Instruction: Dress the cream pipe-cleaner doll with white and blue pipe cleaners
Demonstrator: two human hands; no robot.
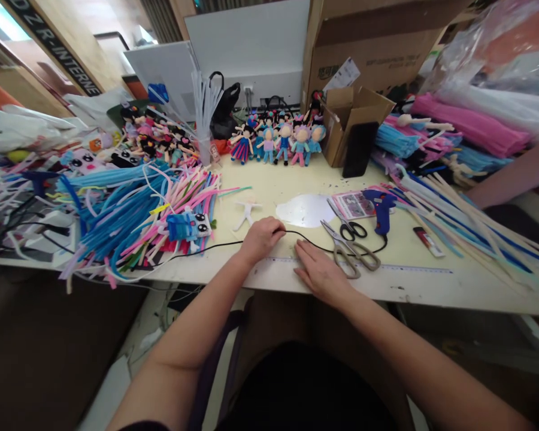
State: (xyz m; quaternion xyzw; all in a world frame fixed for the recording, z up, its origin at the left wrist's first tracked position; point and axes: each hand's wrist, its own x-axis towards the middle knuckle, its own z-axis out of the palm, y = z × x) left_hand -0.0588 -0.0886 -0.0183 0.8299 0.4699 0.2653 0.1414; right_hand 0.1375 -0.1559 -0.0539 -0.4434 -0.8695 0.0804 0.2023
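My left hand is closed with curled fingers at the near side of the table. A thin black cable passes in at its wrist side and comes out at its fingertips, so the hand grips it. To the right, my right hand lies palm down with fingers stretched out, holding nothing, beside a clear ruler. The cable runs on to a blue glue gun. Just beyond my left hand lies a small white doll-shaped figure. Large scissors and smaller black-handled scissors rest right of my right hand.
Piles of coloured pipe cleaners cover the left, with more strips at the right. Several finished dolls stand at the back beside an open cardboard box and a black phone. A shiny white sheet lies mid-table.
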